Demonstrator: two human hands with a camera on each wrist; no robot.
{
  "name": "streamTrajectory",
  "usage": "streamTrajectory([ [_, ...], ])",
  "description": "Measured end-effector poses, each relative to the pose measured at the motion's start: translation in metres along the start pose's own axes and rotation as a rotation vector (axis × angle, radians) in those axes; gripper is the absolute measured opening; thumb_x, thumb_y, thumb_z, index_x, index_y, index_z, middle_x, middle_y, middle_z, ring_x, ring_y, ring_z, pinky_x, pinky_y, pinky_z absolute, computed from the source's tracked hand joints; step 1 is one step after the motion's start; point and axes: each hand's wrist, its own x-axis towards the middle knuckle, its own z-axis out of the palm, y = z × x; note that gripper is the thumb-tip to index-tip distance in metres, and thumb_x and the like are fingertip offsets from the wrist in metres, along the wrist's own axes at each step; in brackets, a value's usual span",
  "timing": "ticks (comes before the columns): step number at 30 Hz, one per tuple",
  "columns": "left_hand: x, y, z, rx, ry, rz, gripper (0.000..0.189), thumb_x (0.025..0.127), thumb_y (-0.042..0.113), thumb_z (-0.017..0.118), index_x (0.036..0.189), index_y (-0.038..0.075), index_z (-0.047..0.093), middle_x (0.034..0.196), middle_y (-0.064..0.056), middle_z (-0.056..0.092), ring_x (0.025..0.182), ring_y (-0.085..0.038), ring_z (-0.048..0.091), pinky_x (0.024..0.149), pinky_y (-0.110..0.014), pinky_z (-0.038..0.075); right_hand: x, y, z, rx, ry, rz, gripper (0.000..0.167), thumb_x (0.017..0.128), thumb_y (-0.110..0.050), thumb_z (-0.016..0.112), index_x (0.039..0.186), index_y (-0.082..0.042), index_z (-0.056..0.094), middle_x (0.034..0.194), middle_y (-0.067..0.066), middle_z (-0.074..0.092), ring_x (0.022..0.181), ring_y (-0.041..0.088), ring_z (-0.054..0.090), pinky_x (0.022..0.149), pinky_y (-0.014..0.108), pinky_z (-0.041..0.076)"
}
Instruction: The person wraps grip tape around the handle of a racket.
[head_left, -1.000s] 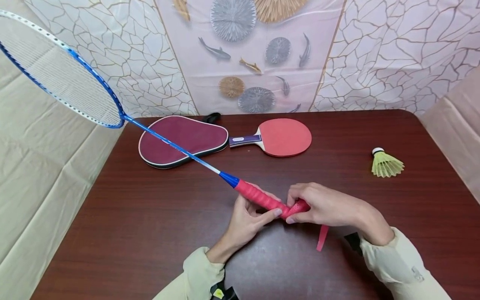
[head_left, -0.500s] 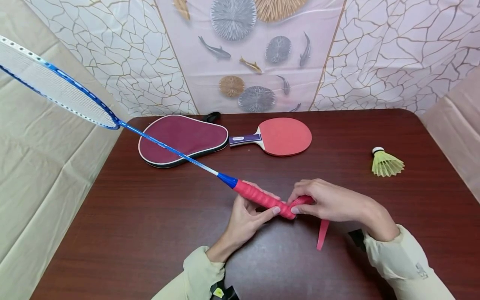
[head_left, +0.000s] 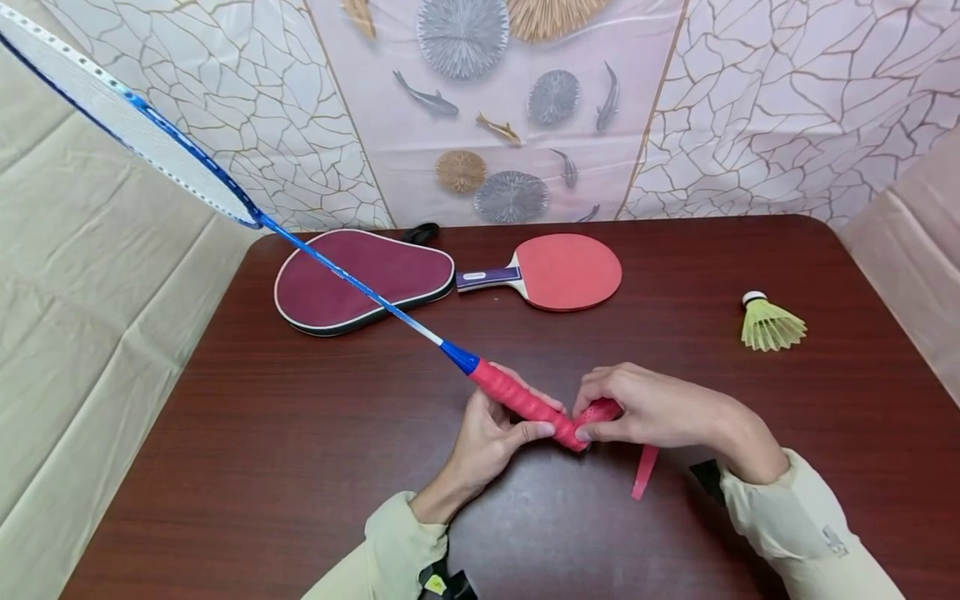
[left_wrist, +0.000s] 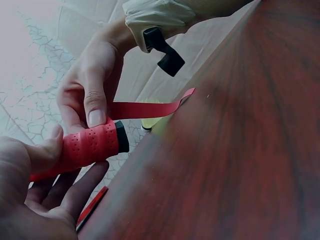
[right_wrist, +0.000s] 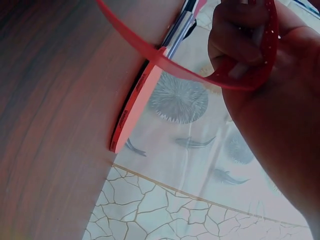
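A blue and white badminton racket (head_left: pixel 345 279) slants up to the left, its head partly cut off by the head view's edge. Its handle (head_left: pixel 517 396) is wrapped in red perforated grip tape. My left hand (head_left: pixel 483 442) holds that handle from below, thumb on the near side. At the butt, my right hand (head_left: pixel 656 407) pinches the loose part of the grip tape (left_wrist: pixel 145 109), whose tapered tail hangs below the fingers. The dark end of the butt (left_wrist: pixel 123 137) shows bare in the left wrist view. Tape loops across the right palm (right_wrist: pixel 270 50).
On the brown table (head_left: pixel 300 467), a maroon paddle case (head_left: pixel 360 275) lies at the back left. Beside it is a red table tennis paddle (head_left: pixel 568 272). A yellow shuttlecock (head_left: pixel 772 323) lies at the right. Patterned cloth (head_left: pixel 510 108) hangs behind the table.
The racket has turned about its length and its head dipped, then rose again. My right hand moved slightly right and back at the butt, still pinching the tape.
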Motion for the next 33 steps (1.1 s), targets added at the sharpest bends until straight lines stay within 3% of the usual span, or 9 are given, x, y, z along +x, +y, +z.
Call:
streamTrajectory([
  [7,0.001,0.001,-0.001,-0.009,-0.040,0.000,0.044,0.082,-0.015,0.070,0.111,-0.001,0.040,0.104,-0.024,0.069,0.098,-0.042,0.066,0.083,-0.039,0.055,0.000,0.002,0.001,0.030,-0.021,-0.021,0.016,0.088,-0.017,0.075,0.098,-0.029,0.072,0.085,-0.018,0.060,0.082,0.004,0.057,0.070,0.022,0.049],
  [14,0.001,0.000,0.000,-0.055,-0.040,-0.018,0.053,0.084,-0.011,0.070,0.120,-0.005,0.032,0.112,-0.026,0.066,0.105,-0.044,0.062,0.087,-0.036,0.054,0.001,0.000,0.000,-0.054,0.010,-0.004,0.010,0.088,-0.024,0.075,0.096,-0.029,0.071,0.088,-0.020,0.059,0.085,0.001,0.055,0.075,0.022,0.048],
  [18,0.001,0.001,0.001,-0.002,0.004,-0.086,0.060,0.081,-0.006,0.077,0.121,-0.001,0.033,0.113,-0.022,0.067,0.103,-0.039,0.064,0.085,-0.037,0.055,0.001,-0.002,0.001,-0.062,0.020,0.041,0.012,0.085,-0.032,0.078,0.089,-0.030,0.067,0.088,-0.019,0.059,0.082,0.001,0.056,0.073,0.022,0.049],
  [23,0.002,0.012,0.004,0.061,0.027,-0.148,0.046,0.078,-0.007,0.078,0.109,-0.001,0.045,0.103,-0.019,0.071,0.093,-0.034,0.068,0.079,-0.035,0.056,0.001,-0.001,0.001,-0.044,0.029,0.074,0.020,0.080,-0.036,0.082,0.084,-0.029,0.064,0.084,-0.016,0.058,0.077,0.002,0.056,0.068,0.021,0.048],
  [28,0.002,0.021,0.006,0.102,0.022,-0.156,0.039,0.080,-0.006,0.077,0.105,-0.002,0.047,0.104,-0.020,0.070,0.097,-0.032,0.068,0.081,-0.034,0.056,0.001,0.001,-0.001,-0.014,0.020,0.072,0.018,0.082,-0.034,0.081,0.088,-0.028,0.065,0.087,-0.015,0.060,0.077,0.003,0.058,0.068,0.022,0.049],
  [33,0.001,0.009,0.001,0.091,0.011,-0.150,0.040,0.082,-0.004,0.077,0.107,0.002,0.046,0.107,-0.017,0.071,0.101,-0.032,0.067,0.085,-0.037,0.055,-0.004,0.003,-0.005,0.003,0.017,0.035,0.012,0.086,-0.029,0.078,0.095,-0.029,0.069,0.093,-0.016,0.062,0.085,0.004,0.058,0.075,0.024,0.049],
])
